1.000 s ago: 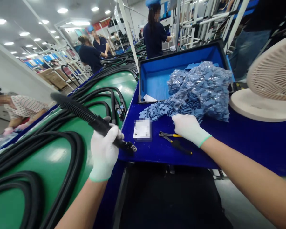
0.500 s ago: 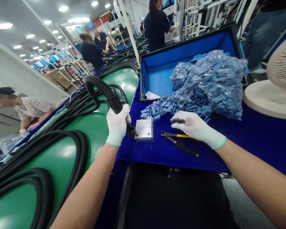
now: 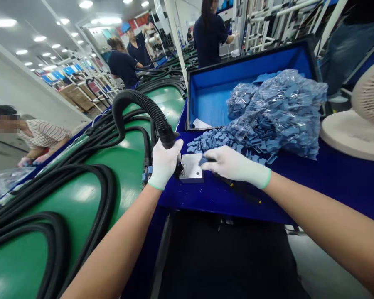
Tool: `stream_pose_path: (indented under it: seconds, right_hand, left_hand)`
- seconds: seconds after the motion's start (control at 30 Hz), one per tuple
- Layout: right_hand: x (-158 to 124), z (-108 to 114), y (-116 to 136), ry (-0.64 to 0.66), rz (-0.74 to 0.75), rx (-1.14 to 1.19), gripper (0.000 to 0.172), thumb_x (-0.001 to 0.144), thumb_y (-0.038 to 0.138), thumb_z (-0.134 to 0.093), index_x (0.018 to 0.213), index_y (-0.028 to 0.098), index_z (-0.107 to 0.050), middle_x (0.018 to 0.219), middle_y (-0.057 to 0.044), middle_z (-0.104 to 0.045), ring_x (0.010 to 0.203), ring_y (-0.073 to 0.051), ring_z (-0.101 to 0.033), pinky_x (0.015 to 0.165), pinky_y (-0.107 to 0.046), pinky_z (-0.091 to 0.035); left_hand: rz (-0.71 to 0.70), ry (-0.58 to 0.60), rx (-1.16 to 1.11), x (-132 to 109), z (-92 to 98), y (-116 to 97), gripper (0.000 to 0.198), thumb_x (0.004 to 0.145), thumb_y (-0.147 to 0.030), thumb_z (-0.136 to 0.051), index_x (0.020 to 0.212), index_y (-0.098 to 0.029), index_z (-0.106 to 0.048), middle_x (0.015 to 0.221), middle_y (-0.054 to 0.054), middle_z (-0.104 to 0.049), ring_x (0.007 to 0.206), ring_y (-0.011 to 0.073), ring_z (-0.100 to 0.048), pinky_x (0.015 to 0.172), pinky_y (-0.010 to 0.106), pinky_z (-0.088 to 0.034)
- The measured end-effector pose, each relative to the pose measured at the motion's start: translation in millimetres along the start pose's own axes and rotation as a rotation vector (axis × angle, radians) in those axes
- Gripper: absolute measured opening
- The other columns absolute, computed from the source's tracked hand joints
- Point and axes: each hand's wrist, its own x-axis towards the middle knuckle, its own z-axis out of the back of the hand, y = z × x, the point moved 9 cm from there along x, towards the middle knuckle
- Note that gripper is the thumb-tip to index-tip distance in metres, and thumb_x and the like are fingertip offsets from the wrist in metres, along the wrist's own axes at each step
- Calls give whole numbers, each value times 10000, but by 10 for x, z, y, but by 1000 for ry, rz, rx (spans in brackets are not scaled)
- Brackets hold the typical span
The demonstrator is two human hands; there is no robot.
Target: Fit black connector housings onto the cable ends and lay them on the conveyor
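Observation:
My gloved left hand (image 3: 164, 162) is closed round the end of a black ribbed hose (image 3: 146, 109), which arches up and back over the green belt. Below my fingers, the hose's coiled metal tip rests by the left edge of a silver metal block (image 3: 190, 165) with holes in it. My gloved right hand (image 3: 232, 164) pinches a small blue plastic clip (image 3: 203, 160) at the block's right edge. Under that hand lie the pincers (image 3: 244, 192), mostly hidden. Behind it spread loose blue clips (image 3: 210, 139).
A clear bag (image 3: 283, 112) of blue clips leans out of a blue crate (image 3: 205, 99). A fan (image 3: 352, 135) stands at right. Black hoses (image 3: 107, 182) lie along the green belt (image 3: 81, 199). Several co-workers are beyond, one across the belt at left.
My right hand has moved left to the block and now shows a blue clip in its fingers. My left hand has shifted right with the hose, whose tip is nearer the block.

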Motion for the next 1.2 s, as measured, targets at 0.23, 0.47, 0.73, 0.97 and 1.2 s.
stream_pose_path:
  seconds: [0.23,0.47,0.73,0.97,1.2]
  right_hand:
    - [625,-416,141,96,45,43,338,896,381,-641,668,168,-509,614,30,-479,587,-113,-398,588,-296,-243]
    - [740,-531,-54,137,20,389,405,805,482,-709,648,162,-515,642,41,-423,605,-104,-366,571,-270,-289]
    - [652,-478,-25,194,-7,418,297,790,370,-715,645,145,-585,613,39,-465,572,-100,-382,541,-273,-303]
    - [755,-639,-123,100,-14,440,404,715,482,-824,624,134,-639,610,24,-526,592,-116,-441,546,-271,-334]
    - [700,-620,-102,115,-25,389,396,737,533,-824,779,149,-736,715,-9,-679,679,-158,-594,598,-271,-428]
  left_hand:
    - [-68,69,30,80,47,47,346,841,-315,-735,1138,-158,-654,815,20,-661,721,170,-628,702,281,-506]
    - [-42,88,76,78,-7,31,355,835,-319,-740,1143,-158,-672,924,48,-696,770,181,-626,764,300,-515]
    - [-57,68,-9,85,105,93,363,866,-309,-731,1179,-145,-652,813,19,-648,744,174,-624,731,296,-505]
    - [-72,63,40,44,29,13,338,844,-291,-736,1143,-151,-664,870,18,-671,733,156,-607,726,281,-504]
    - [-30,68,38,-5,246,34,298,890,-432,-717,969,-157,-635,857,46,-667,746,164,-635,732,285,-534]
